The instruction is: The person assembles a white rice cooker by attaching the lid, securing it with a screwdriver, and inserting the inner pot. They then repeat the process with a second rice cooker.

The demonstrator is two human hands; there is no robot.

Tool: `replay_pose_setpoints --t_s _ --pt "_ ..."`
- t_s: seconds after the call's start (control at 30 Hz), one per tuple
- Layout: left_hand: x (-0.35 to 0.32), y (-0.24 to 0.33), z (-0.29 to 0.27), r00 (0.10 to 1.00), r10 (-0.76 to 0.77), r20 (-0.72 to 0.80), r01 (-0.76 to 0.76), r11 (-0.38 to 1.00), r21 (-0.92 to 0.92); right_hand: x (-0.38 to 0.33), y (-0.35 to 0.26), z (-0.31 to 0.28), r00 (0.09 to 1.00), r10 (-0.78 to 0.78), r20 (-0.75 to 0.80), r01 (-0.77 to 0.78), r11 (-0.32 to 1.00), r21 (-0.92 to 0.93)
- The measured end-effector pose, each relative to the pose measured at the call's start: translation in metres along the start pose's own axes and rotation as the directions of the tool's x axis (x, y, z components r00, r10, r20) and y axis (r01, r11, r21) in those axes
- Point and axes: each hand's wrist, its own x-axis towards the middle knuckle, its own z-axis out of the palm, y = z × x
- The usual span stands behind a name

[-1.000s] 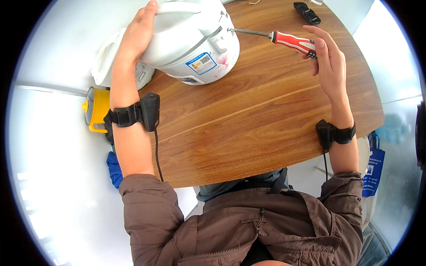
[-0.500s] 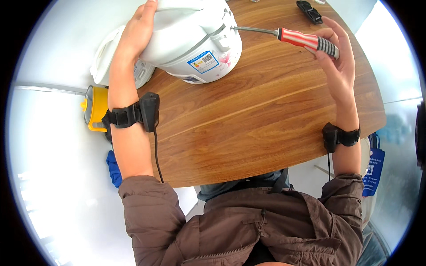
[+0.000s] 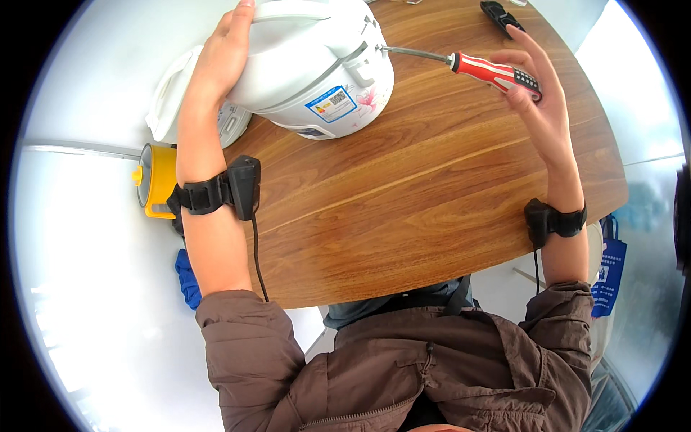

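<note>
A white rice cooker (image 3: 288,81) with a flower print and a blue-edged label rests tilted at the table's far side. My left hand (image 3: 224,57) lies closed against its left side, fingertips at the top near the carrying handle. From the right, a screwdriver (image 3: 493,70) with a red, white and dark handle reaches over, its shaft nearly level and its tip at a small opening in the cooker's side. The end of the handle sits between the thumb and fingers of my right hand (image 3: 541,97), with one finger raised off it. A screw at the tip is too small to make out.
Behind my left forearm stands a second white appliance (image 3: 169,97) with a handle. A yellow jug (image 3: 160,180) is below it. On the wooden table (image 3: 403,194), a black strap-like object (image 3: 502,18) lies at the far right. A blue bag (image 3: 608,270) hangs beside the right edge.
The screwdriver handle has rotated, showing a star-patterned dark end where grey bands showed before. My right fingers have shifted on it. My left hand and the rice cooker stay nearly in place.
</note>
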Motion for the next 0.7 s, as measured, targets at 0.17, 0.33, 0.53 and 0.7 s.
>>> replay_pose_setpoints --t_s 0.17,0.33,0.53,0.7 --pt "0.001 -0.003 0.000 0.999 -0.032 0.024 0.031 0.999 0.039 0.000 -0.003 -0.007 0.992 0.100 0.078 -0.088 0.984 -0.153" --pt "-0.001 0.003 -0.002 1.000 -0.009 -0.007 0.010 0.995 0.102 0.001 0.004 0.000 0.989 -0.147 -0.017 0.146 0.988 -0.053" --pt "-0.035 0.050 0.024 0.547 0.812 -0.203 -0.643 0.563 0.520 0.000 0.008 0.003 1.000 -0.023 -0.012 0.023 1.000 -0.004" --pt "-0.073 0.104 0.043 0.480 0.793 0.375 -0.798 0.218 0.561 -0.004 -0.004 0.001 0.966 0.255 0.048 -0.257 0.966 0.036"
